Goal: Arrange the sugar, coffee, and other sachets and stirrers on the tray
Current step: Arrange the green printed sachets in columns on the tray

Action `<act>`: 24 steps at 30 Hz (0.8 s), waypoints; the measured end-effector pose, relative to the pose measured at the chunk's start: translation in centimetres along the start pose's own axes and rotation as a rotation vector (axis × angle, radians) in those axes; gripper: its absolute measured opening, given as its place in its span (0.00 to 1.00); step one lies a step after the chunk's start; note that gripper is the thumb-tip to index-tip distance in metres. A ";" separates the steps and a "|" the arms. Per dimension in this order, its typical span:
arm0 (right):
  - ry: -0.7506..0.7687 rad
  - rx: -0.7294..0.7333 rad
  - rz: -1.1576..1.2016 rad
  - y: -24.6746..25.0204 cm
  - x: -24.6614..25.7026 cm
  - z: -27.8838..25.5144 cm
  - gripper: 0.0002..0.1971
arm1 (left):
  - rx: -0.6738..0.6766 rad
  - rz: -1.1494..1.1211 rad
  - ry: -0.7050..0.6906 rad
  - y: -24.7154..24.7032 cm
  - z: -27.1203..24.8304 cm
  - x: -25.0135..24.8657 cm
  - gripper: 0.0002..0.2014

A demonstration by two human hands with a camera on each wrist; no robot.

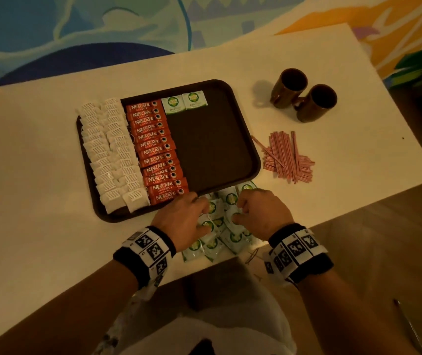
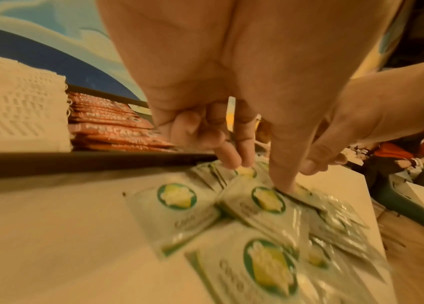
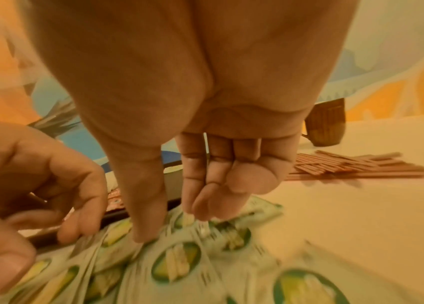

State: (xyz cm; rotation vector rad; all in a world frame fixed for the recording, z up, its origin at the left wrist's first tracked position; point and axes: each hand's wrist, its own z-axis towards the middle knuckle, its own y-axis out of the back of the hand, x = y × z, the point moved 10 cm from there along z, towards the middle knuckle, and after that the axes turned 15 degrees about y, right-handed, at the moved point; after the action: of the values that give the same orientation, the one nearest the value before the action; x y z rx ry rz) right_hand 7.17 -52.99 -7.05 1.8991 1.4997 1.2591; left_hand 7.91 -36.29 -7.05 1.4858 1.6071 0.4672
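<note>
A dark brown tray [image 1: 209,139] holds two columns of white sachets [image 1: 107,149], one column of red Nescafe sachets [image 1: 156,149] and two green-and-white sachets [image 1: 184,101] at its far edge. A loose pile of green sachets [image 1: 215,244] lies on the table just in front of the tray's near right corner. Both hands are down in this pile. My left hand [image 1: 204,213] has its thumb and curled fingertips pinching at a sachet [image 2: 267,199]. Close beside it, my right hand [image 1: 238,211] pinches another between thumb and forefinger [image 3: 200,211]. Pink stirrers [image 1: 286,157] lie heaped right of the tray.
Two brown mugs [image 1: 289,88] [image 1: 317,102] stand at the back right of the white table. The tray's right half is bare. The pile reaches the table's near edge [image 1: 230,260]. The table's right edge lies just beyond the stirrers.
</note>
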 end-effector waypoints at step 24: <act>-0.026 -0.235 0.280 -0.2 -0.8 -2.9 0.05 | -0.076 -0.100 -0.067 0.0 -0.3 1.5 0.09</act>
State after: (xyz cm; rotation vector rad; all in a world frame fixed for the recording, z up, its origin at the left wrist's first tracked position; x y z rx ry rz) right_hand 4.61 -54.27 -6.06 2.0037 1.0444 1.4530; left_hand 7.85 -34.77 -7.37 1.3444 1.5852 0.4127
